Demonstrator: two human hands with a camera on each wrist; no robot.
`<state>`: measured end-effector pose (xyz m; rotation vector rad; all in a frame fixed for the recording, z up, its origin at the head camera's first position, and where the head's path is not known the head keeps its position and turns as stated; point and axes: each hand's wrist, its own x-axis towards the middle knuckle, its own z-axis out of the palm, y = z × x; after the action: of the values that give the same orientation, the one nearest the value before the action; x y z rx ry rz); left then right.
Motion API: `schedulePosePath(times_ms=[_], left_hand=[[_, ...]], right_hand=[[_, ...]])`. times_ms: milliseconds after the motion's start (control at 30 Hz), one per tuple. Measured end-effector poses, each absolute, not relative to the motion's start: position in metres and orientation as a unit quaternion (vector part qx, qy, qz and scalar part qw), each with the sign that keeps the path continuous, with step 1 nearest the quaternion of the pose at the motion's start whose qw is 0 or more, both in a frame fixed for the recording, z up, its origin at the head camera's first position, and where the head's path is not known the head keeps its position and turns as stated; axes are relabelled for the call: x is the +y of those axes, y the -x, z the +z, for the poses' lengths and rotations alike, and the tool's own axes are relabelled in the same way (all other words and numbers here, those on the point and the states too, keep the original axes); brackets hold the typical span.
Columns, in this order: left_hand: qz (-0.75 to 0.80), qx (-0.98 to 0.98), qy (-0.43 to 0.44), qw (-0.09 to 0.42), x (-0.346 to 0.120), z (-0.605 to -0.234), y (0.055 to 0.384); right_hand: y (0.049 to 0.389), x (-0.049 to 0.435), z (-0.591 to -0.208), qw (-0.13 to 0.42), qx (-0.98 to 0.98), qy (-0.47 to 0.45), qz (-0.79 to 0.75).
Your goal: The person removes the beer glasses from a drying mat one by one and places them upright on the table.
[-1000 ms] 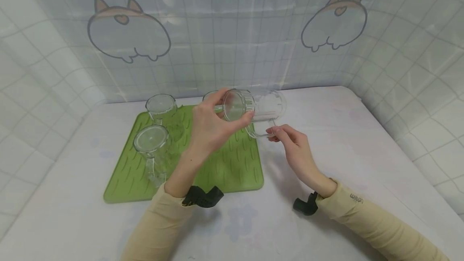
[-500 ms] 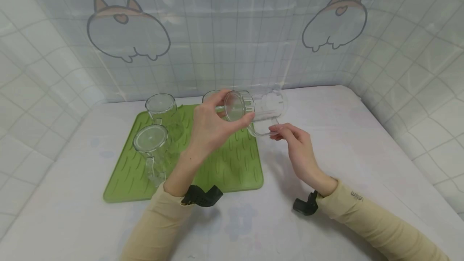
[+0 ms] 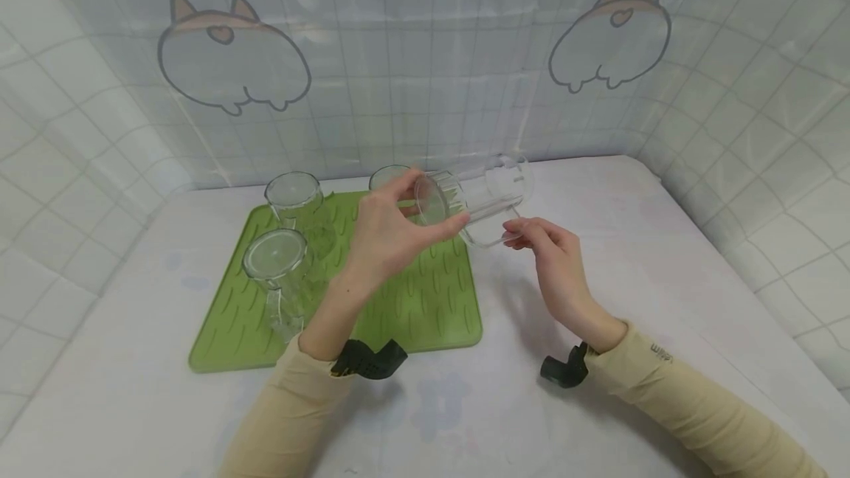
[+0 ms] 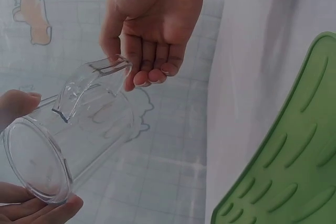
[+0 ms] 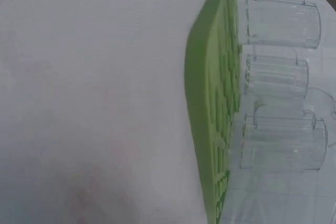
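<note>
In the head view a clear glass mug [image 3: 491,186] lies sideways in the air, held by both hands above the right part of a green mat [image 3: 425,308]. My left hand [image 3: 388,238] grips its left end, thumb on the near side and fingers at the far side. My right hand [image 3: 554,264] pinches the lower right part of the handle, which points down toward me. The left wrist view shows the thumb and fingers of the left hand [image 4: 44,208] around the mug's round end. The right hand [image 4: 157,30] is beyond, at the handle.
On the mat stand two glass mugs at the left, a back mug [image 3: 295,194] and a front mug [image 3: 275,260]. A third mug [image 3: 385,177] at the back is partly hidden behind the left hand. A white cloth [image 3: 617,242] covers the table; a tile-patterned sheet [image 3: 432,57] rises behind.
The mug has shifted slightly right, and its right end has tilted up. My right hand has moved a little right with the handle. My left hand has barely moved.
</note>
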<state>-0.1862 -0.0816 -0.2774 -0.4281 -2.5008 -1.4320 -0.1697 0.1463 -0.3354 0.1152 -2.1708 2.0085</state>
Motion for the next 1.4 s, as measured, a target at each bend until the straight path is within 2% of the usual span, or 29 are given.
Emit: schedulePosePath(times_ms=[433,1400], left_hand=[[-0.487,-0.859,0.138,0.084,-0.079,-0.282,0.185],[-0.457,-0.875,0.149,0.051,-0.072,-0.291,0.183]], right_hand=[[0.171,0.150,-0.329,0.116,-0.676,-0.028,0.727],[0.172,0.162,-0.323,0.123,-0.656,-0.025,0.744]])
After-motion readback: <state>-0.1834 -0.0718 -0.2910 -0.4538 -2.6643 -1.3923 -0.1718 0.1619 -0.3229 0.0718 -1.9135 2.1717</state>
